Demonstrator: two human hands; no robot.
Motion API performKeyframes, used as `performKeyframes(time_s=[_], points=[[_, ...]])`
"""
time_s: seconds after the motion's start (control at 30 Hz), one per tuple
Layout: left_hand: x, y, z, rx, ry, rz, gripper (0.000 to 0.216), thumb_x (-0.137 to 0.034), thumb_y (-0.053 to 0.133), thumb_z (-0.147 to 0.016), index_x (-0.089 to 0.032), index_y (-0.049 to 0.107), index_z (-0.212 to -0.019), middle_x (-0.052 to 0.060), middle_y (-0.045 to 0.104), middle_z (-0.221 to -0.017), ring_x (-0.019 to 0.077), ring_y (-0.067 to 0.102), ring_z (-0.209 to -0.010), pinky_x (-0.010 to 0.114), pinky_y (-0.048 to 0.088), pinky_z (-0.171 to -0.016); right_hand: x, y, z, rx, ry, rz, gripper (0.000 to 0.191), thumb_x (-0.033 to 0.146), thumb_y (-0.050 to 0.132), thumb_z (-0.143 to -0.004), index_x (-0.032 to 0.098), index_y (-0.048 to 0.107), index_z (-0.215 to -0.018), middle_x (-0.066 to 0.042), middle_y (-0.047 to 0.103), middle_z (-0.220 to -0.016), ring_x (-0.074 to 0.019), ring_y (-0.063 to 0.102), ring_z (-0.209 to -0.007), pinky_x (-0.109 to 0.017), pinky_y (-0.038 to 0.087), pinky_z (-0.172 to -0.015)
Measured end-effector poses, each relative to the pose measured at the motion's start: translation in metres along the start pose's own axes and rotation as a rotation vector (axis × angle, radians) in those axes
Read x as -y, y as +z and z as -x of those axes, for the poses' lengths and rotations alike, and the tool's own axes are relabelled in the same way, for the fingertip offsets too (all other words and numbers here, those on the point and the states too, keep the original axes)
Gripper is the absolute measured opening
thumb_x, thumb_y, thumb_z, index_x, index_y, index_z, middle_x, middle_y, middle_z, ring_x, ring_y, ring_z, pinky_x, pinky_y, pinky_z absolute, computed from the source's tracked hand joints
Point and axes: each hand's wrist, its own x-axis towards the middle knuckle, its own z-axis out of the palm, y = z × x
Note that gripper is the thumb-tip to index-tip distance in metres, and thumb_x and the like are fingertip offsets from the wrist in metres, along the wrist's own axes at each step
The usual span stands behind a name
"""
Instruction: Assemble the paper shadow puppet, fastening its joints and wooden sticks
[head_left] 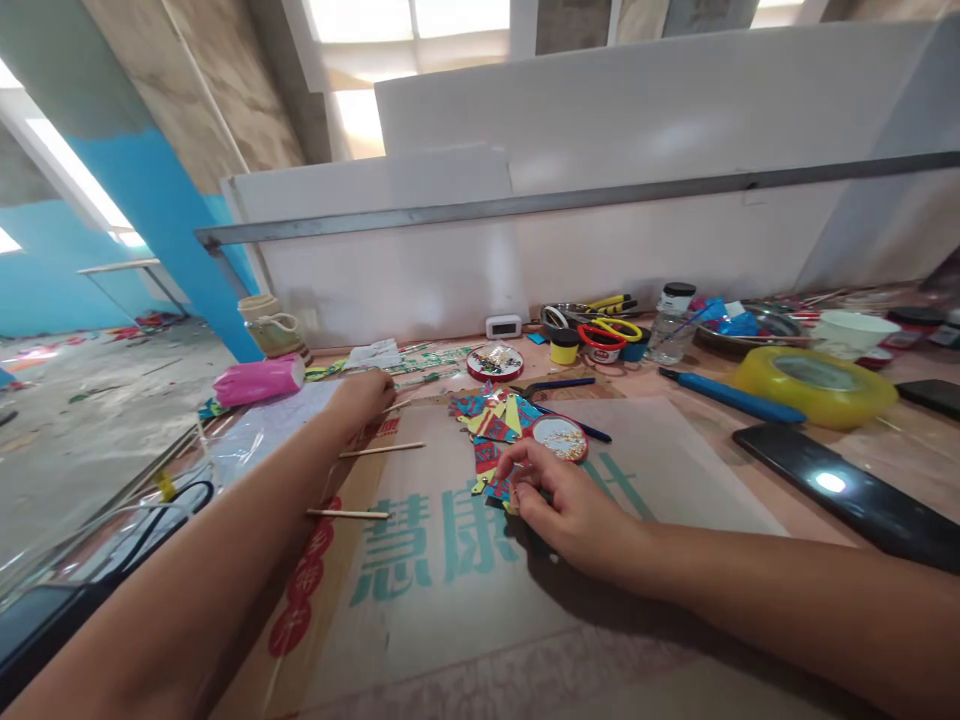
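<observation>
Presently, hands well apart. R hand (566, 505) over printed board (465, 625), thumb & index curled at near edge of patterned pieces (489, 427); can't tell if gripping one. Pieces (red/blue/yellow) piled approx. mid-board toward far side, next to rd. dish (556, 437) w/ gold-coloured bits. L hand (366, 393) nr. far-left corner of board, just beyond wooden sticks (382, 450); fingertips unclear, grip can't be confirmed. Yellow tape roll (817, 405) at R, off board.

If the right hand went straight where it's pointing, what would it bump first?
The right hand would probably meet the colourful patterned pieces lying just ahead, though the gap, if any, is hard to judge.
</observation>
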Motion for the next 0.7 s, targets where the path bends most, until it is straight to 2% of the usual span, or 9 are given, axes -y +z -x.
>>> performKeyframes(time_s=[0.1, 0.13, 0.23, 0.33, 0.47, 0.57, 0.7], points=[[-0.002, -0.01, 0.002, -0.128, -0.054, 0.019, 0.033, -0.039, 0.058, -0.095, -0.015, 0.06, -0.118, 0.009, 0.063, -0.117, 0.0219, 0.063, -0.101, 0.043, 0.054, -0.087, 0.02, -0.025, -0.005, 0.058, -0.017, 0.12, 0.018, 0.014, 0.046, -0.084, 0.022, 0.049, -0.099, 0.004, 0.051, -0.069, -0.0112, 0.046, -0.057, -0.022, 0.032, -0.052], [-0.005, -0.015, 0.004, -0.177, -0.057, 0.035, 0.028, -0.035, 0.051, -0.098, -0.015, 0.063, -0.112, 0.011, 0.066, -0.109, 0.0247, 0.063, -0.099, 0.041, 0.052, -0.085, 0.024, -0.035, -0.008, 0.053, -0.036, 0.188, 0.017, 0.014, 0.046, -0.084, 0.022, 0.05, -0.099, 0.004, 0.052, -0.068, -0.0114, 0.046, -0.058, -0.022, 0.031, -0.052], [-0.022, -0.026, 0.019, -0.266, -0.003, 0.116, 0.03, -0.034, 0.04, -0.097, -0.017, 0.063, -0.108, 0.009, 0.069, -0.096, 0.0248, 0.063, -0.089, 0.034, 0.046, -0.075, 0.026, -0.061, -0.02, 0.126, -0.03, 0.427, 0.017, 0.014, 0.048, -0.084, 0.021, 0.051, -0.099, 0.005, 0.051, -0.064, -0.0118, 0.044, -0.056, -0.023, 0.029, -0.052], [-0.051, -0.024, 0.045, -0.252, 0.099, 0.212, 0.034, -0.041, 0.036, -0.096, -0.02, 0.06, -0.107, 0.004, 0.068, -0.087, 0.0207, 0.061, -0.078, 0.029, 0.043, -0.066, 0.009, -0.073, -0.034, 0.169, 0.043, 0.574, 0.015, 0.013, 0.051, -0.081, 0.019, 0.055, -0.094, 0.0, 0.058, -0.074, -0.0135, 0.049, -0.063, -0.024, 0.031, -0.054], [-0.084, -0.003, 0.079, -0.219, 0.192, 0.287, 0.038, -0.045, 0.031, -0.096, -0.021, 0.058, -0.108, 0.003, 0.067, -0.09, 0.0204, 0.062, -0.079, 0.029, 0.044, -0.069, -0.017, -0.076, -0.045, 0.113, 0.071, 0.591, 0.017, 0.013, 0.05, -0.082, 0.017, 0.056, -0.098, -0.004, 0.062, -0.083, -0.016, 0.053, -0.07, -0.025, 0.035, -0.06], [-0.091, 0.011, 0.09, -0.168, 0.224, 0.339, 0.04, -0.048, 0.03, -0.096, -0.022, 0.06, -0.105, 0.003, 0.069, -0.089, 0.022, 0.064, -0.081, 0.031, 0.045, -0.072, -0.028, -0.075, -0.048, 0.07, 0.061, 0.593, 0.017, 0.015, 0.05, -0.085, 0.016, 0.057, -0.101, -0.006, 0.064, -0.091, -0.0174, 0.056, -0.078, -0.027, 0.037, -0.068], [-0.088, 0.016, 0.091, -0.16, 0.201, 0.364, 0.039, -0.048, 0.032, -0.095, -0.022, 0.06, -0.105, 0.004, 0.071, -0.089, 0.0233, 0.066, -0.08, 0.032, 0.047, -0.073, -0.03, -0.078, -0.05, 0.028, 0.089, 0.575, 0.017, 0.018, 0.05, -0.089, 0.016, 0.06, -0.103, -0.005, 0.065, -0.088, -0.0167, 0.057, -0.076, -0.027, 0.038, -0.066]])
